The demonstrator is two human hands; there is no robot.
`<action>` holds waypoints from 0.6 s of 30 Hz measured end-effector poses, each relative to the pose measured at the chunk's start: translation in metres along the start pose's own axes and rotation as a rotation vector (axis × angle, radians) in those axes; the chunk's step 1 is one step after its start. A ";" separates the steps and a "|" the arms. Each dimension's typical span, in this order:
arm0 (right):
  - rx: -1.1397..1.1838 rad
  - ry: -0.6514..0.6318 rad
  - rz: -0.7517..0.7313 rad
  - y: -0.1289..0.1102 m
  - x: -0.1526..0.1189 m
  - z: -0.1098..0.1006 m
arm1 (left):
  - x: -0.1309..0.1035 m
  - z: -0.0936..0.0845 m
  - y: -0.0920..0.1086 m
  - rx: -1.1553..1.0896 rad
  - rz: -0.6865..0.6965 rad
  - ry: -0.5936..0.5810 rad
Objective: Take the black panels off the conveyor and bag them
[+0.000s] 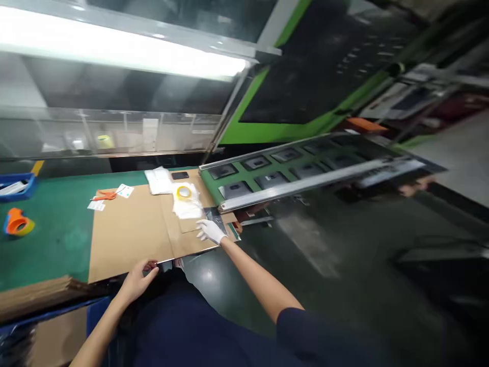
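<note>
My bare left hand (pixel 140 279) is at the front edge of a flat cardboard sheet (pixel 130 229), its thumb apart from its slightly curled fingers. Whether it touches the edge, I cannot tell. In a white glove, my right hand (pixel 210 231) has its fingers spread over the right part of the cardboard. Beside it lies a dark, shiny plastic piece (pixel 217 218). Just beyond the glove, a yellow tape roll (pixel 184 192) rests on a pile of white sheets or bags (pixel 187 208). Another white stack (pixel 158 179) and a black phone (pixel 180 175) lie farther back.
A conveyor (pixel 252 196) carrying several dark flat parts runs off to the right. Orange scissors (pixel 106 195), an orange tape dispenser (pixel 18 223) and a blue tray (pixel 17 186) stand on the green table. At far right, another person's hand (pixel 416 186) shows, blurred.
</note>
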State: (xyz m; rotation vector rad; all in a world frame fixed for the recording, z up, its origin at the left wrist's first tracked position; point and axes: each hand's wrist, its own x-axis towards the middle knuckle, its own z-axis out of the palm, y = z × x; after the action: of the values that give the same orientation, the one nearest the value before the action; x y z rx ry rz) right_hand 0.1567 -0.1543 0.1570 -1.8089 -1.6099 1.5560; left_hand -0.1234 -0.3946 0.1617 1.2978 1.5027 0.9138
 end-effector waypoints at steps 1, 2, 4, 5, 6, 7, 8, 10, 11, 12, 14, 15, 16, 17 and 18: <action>-0.011 0.083 0.030 0.025 0.005 -0.026 | 0.021 0.014 0.003 0.020 -0.006 -0.057; -0.026 0.155 0.060 0.048 0.012 -0.049 | 0.042 0.027 0.006 0.044 -0.021 -0.105; -0.068 0.266 0.121 0.090 0.028 -0.085 | 0.082 0.055 0.014 0.093 -0.071 -0.178; -0.091 0.303 0.149 0.107 0.039 -0.099 | 0.100 0.068 0.019 0.117 -0.103 -0.205; -0.115 0.330 0.176 0.122 0.051 -0.109 | 0.116 0.080 0.024 0.138 -0.134 -0.230; -0.136 0.348 0.201 0.134 0.064 -0.116 | 0.130 0.092 0.030 0.157 -0.163 -0.252; -0.157 0.359 0.225 0.144 0.078 -0.121 | 0.141 0.103 0.036 0.174 -0.191 -0.270; -0.193 0.373 0.270 0.157 0.106 -0.125 | 0.158 0.121 0.047 0.207 -0.248 -0.294; -0.210 0.377 0.288 0.160 0.118 -0.125 | 0.163 0.127 0.052 0.220 -0.277 -0.304; -0.227 0.378 0.301 0.163 0.129 -0.125 | 0.166 0.133 0.056 0.230 -0.303 -0.318; -0.255 0.376 0.316 0.167 0.146 -0.124 | 0.171 0.140 0.062 0.241 -0.346 -0.348; -0.270 0.375 0.321 0.169 0.153 -0.124 | 0.173 0.142 0.064 0.245 -0.365 -0.360; -0.289 0.373 0.325 0.171 0.158 -0.125 | 0.175 0.143 0.064 0.252 -0.384 -0.366; -0.305 0.369 0.331 0.173 0.163 -0.126 | 0.178 0.143 0.065 0.262 -0.403 -0.367; -0.309 0.357 0.338 0.175 0.166 -0.128 | 0.181 0.143 0.065 0.274 -0.421 -0.364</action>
State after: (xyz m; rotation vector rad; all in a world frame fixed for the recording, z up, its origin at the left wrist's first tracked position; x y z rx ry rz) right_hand 0.3259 -0.0222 -0.0124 -2.4632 -1.4902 1.0460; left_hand 0.0287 -0.2102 0.1485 1.1916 1.5560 0.1930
